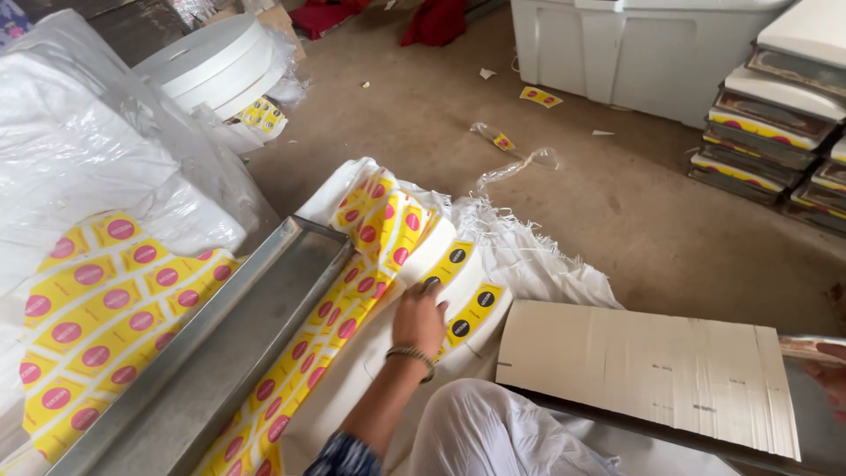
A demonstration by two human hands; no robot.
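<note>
My left hand, with a beaded bracelet at the wrist, reaches forward onto a row of white bundles that carry yellow labels with black dots. Its fingertips dip between two bundles and curl on one bundle's edge. Just left of the hand lie fanned yellow sheets with pink dots, resting on a white woven sack. Only a sliver of my right hand shows at the right edge, beside a shiny metal rim; its grip is hidden. A flat cardboard sheet lies across my lap.
A long grey metal tray runs diagonally at the left. Beyond it sits a plastic-wrapped pile of yellow pink-dot sheets. White rolls stand at the back left, a white tub behind, and stacked trays at the right. Scraps litter the dirt floor.
</note>
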